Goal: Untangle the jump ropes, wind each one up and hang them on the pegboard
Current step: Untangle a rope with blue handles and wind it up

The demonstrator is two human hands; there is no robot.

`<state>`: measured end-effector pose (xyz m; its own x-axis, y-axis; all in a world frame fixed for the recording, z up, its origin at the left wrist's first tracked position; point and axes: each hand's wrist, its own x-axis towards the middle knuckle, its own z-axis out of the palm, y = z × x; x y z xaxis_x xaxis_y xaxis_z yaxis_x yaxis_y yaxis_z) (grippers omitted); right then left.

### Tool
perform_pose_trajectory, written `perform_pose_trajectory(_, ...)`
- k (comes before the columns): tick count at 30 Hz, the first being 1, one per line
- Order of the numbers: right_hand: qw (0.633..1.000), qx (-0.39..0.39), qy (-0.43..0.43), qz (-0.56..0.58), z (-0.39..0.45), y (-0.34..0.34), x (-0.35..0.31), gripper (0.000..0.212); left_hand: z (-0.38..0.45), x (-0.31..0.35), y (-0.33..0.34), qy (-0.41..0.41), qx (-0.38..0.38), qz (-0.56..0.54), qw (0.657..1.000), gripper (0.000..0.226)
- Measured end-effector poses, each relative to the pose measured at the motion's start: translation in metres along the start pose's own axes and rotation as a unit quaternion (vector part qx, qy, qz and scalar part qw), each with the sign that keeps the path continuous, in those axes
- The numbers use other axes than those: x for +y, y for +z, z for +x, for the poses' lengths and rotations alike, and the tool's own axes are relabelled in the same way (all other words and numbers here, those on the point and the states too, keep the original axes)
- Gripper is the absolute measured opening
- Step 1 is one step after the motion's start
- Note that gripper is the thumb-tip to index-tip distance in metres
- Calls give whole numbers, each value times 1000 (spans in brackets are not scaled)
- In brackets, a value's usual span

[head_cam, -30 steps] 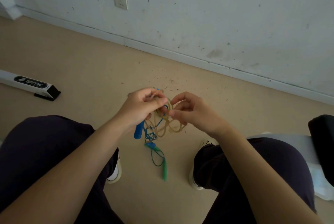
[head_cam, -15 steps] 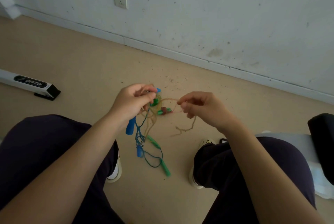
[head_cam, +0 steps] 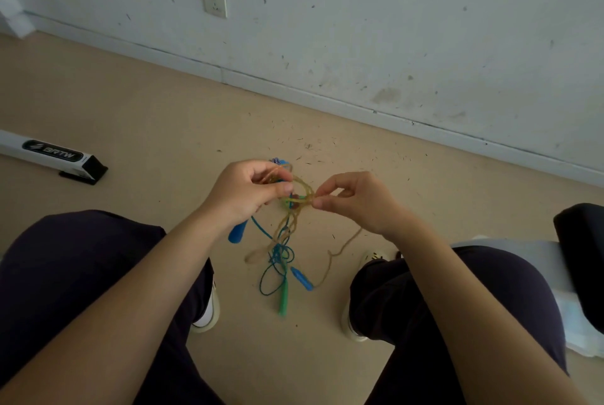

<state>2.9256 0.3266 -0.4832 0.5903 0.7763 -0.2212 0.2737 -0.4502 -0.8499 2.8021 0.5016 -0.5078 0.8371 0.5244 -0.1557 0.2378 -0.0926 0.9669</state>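
A tangle of thin jump ropes (head_cam: 283,241) hangs between my knees above the floor. My left hand (head_cam: 250,190) grips the top of the knot, fingers curled round tan and blue cords. My right hand (head_cam: 356,200) pinches a tan cord loop (head_cam: 302,190) at the knot's right side. One blue handle (head_cam: 238,234) dangles under my left hand. A second blue handle (head_cam: 302,279) and a green handle (head_cam: 283,298) hang lower. A loose tan strand (head_cam: 340,249) trails down to the right. No pegboard is in view.
A white bar with a black foot (head_cam: 55,156) lies on the floor at the left. A white wall with a socket (head_cam: 214,1) runs across the back. My shoes (head_cam: 209,313) stand on the tan floor. A dark seat and pale fabric (head_cam: 578,274) sit at the right.
My right hand had pulled a tan strand away to the right; now it is back at the knot, pinching a tan loop. The hanging handles have swung slightly.
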Motion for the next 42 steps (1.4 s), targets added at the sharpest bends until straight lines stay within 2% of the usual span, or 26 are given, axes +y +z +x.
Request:
perform_pose_trajectory(3,998,61,-23,3,-4,-8,-3,13,3,0,-7,2,53,17,998,15)
perform_pose_trajectory(6,971,214,-6,103,-5,-26,4,21,5,1,-20,5,98,57,994,26)
perform_pose_trajectory(8,953,265,5,147,-4,-36,8,23,4,2,-24,9,101,50,994,28)
perform_pose_trajectory(10,962,222,8,158,-3,-37,9,20,0,4,-22,14,68,48,996,24)
perform_pose_trajectory(13,989,98,10,109,-3,-21,4,16,-4,5,-11,17,-4,45,999,20)
perform_pose_trajectory(17,998,-1,57,25,-4,-1,0,37,-5,3,-4,12,-54,21,998,19)
perform_pose_trajectory(19,997,0,78,-5,-2,2,3,49,-6,4,-4,17,-59,-7,998,18)
perform_pose_trajectory(22,983,60,88,-150,4,2,15,78,-8,7,-5,22,-68,-61,996,20)
perform_pose_trajectory(24,980,77,92,-156,6,3,17,94,-9,9,-6,32,-79,-54,995,23)
perform_pose_trajectory(26,988,75,39,-128,6,6,15,88,-9,9,-5,40,-100,-41,993,24)
perform_pose_trajectory(28,993,48,-28,-104,3,9,10,72,-10,9,-3,42,-124,-35,991,22)
perform_pose_trajectory(30,996,12,-58,-65,1,13,4,57,-10,9,-1,41,-132,-48,989,21)
perform_pose_trajectory(33,999,-14,-38,-4,3,17,6,49,-10,10,0,35,-129,-96,986,28)
perform_pose_trajectory(38,998,-32,-1,-45,5,20,10,52,-8,11,-2,14,-103,-187,977,25)
perform_pose_trajectory(42,999,-31,-5,-37,4,20,11,33,-5,12,-4,-2,-68,-257,964,21)
